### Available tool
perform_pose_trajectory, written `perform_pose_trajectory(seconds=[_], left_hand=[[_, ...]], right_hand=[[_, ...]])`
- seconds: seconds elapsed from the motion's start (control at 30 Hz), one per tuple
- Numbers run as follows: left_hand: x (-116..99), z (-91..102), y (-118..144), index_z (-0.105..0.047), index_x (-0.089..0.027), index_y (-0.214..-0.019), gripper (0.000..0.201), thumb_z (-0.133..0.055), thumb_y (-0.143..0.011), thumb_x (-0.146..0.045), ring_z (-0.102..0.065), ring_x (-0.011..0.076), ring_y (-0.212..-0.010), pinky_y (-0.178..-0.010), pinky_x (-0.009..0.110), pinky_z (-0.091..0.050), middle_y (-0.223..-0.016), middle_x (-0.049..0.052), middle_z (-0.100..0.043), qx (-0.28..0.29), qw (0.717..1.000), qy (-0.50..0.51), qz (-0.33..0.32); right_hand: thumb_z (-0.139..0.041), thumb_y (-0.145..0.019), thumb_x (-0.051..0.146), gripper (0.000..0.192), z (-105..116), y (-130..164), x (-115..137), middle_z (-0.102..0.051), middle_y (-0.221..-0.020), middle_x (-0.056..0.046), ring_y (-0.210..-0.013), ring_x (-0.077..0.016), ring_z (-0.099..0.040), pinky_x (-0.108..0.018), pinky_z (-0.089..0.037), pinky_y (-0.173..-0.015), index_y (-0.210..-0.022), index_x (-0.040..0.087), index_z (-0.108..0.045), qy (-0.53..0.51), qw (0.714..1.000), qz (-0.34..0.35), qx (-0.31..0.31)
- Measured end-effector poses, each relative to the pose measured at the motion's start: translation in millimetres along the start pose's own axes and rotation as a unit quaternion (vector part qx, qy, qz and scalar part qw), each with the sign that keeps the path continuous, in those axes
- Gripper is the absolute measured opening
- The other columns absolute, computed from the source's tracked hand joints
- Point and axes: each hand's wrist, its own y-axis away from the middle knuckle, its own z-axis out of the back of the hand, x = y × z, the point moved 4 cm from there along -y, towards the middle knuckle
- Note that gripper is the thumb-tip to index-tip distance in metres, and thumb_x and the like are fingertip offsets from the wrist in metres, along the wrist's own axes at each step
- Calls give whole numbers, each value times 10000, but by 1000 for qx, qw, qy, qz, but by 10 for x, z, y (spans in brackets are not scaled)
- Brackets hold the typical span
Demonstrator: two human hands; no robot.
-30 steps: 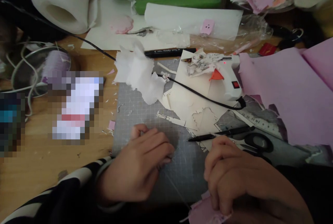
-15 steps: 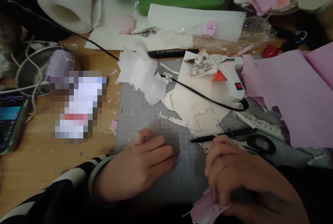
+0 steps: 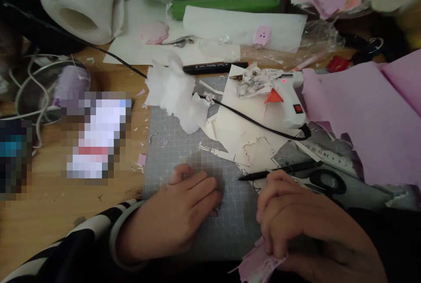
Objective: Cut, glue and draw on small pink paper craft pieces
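Observation:
My right hand (image 3: 296, 226) is closed, its thumb and fingers pinching a small pink paper piece (image 3: 259, 263) with ragged edges and white showing on it, low at the front edge. On the grey cutting mat (image 3: 177, 143) rests my left hand (image 3: 177, 210), fingers curled inward. Something tiny shows under its fingertips, too small to name. Just past my right hand lie a black pen (image 3: 279, 170) and scissors with black handles (image 3: 327, 181), partly covered. Cut paper scraps (image 3: 259, 147) with drawn outlines lie between the hands and the glue gun (image 3: 292, 107).
Torn white tissue (image 3: 177, 94) lies under a black cord (image 3: 253, 121). Pink sheets (image 3: 368, 121) cover the right side, beside a ruler (image 3: 329, 157). A blurred phone (image 3: 98, 138) is at left. Behind stand a paper roll (image 3: 79, 2), a black marker (image 3: 217, 68) and green packs (image 3: 226, 6).
The view has shifted slightly, so the things on the table appear a little further left. Both hands keep nearly the same pose, and the pink paper piece stays in my right hand.

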Motion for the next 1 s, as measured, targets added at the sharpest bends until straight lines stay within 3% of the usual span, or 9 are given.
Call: perform_pose_trajectory(seconds=[0.2, 0.3, 0.5, 0.7, 0.87, 1.0], left_hand=[[120, 104, 13, -448, -169, -758, 122, -407, -819, -72, -467, 137, -685, -710, 326, -265, -738, -11, -502, -54, 988, 137, 52], [114, 113, 14, -510, -183, -786, 109, -455, -875, -155, -494, 134, -724, -756, 326, -273, -768, -12, -548, -55, 986, 155, 32], [15, 53, -6, -582, -191, -854, 116, -470, -885, -201, -486, 167, -746, -771, 357, -249, -796, -7, -623, 2, 997, 72, -14], [-88, 1, 6, -592, -151, -810, 381, -239, -952, -131, -450, 167, -694, -735, 360, -236, -737, 7, -608, -63, 996, -37, -45], [-155, -50, -26, -583, -134, -725, 411, -234, -940, -112, -441, 187, -684, -679, 336, -271, -685, 32, -561, -47, 992, -110, -49], [-94, -41, -21, -567, -141, -771, 397, -212, -948, -141, -471, 183, -695, -704, 346, -265, -707, 29, -569, -45, 995, -82, -37]], right_hand=[[-537, -857, 319, 331, -12, 20, 14, -576, -521, 11, -578, -106, -542, -305, -416, -660, -569, 159, -501, -7, 1000, 5, -1], [-528, -863, 313, 330, -6, 31, 15, -577, -524, 14, -579, -103, -543, -302, -416, -662, -571, 161, -501, -7, 1000, 9, 2], [-551, -852, 298, 318, -7, 36, -7, -596, -547, 12, -600, -98, -558, -291, -416, -676, -572, 154, -507, -12, 999, 19, 25], [-534, -861, 325, 347, 1, 31, 11, -579, -524, 15, -584, -97, -550, -299, -413, -670, -561, 155, -497, -11, 1000, 16, -2], [-540, -854, 328, 322, -10, 15, 13, -583, -540, 28, -593, -98, -552, -295, -422, -663, -577, 168, -502, -5, 1000, 14, 20], [-548, -850, 321, 318, -4, 9, 10, -578, -529, 25, -580, -100, -548, -298, -421, -652, -576, 166, -504, 2, 1000, 15, 3]])
